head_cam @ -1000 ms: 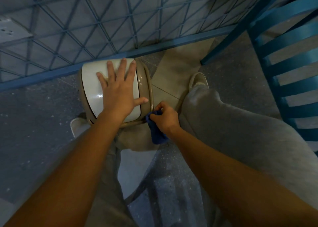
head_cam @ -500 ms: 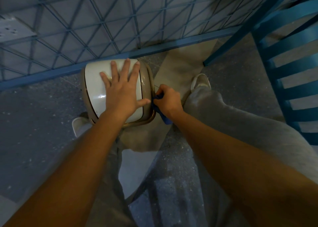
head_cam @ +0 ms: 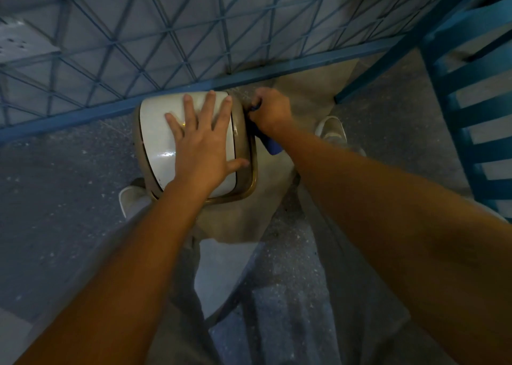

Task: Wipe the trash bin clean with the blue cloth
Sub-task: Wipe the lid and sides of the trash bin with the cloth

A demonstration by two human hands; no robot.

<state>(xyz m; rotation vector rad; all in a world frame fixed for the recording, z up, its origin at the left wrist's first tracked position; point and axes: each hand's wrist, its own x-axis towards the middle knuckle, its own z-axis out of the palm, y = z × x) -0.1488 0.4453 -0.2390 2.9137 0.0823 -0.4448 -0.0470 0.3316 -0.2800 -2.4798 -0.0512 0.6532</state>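
On the speckled floor [head_cam: 69, 198] by the blue railing [head_cam: 110, 60] stands the trash bin [head_cam: 246, 171], seen from above. Flat on its white lid [head_cam: 158, 140] lies the left hand [head_cam: 202, 148], fingers spread. Against the bin's right side the right hand [head_cam: 273, 111] grips the blue cloth [head_cam: 271, 146], fingers curled round it. Farther right stands a blue chair [head_cam: 471, 87].

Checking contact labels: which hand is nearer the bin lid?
Left. The left hand lies flat on the lid; the right hand grips the cloth beside the bin rim, off the lid.
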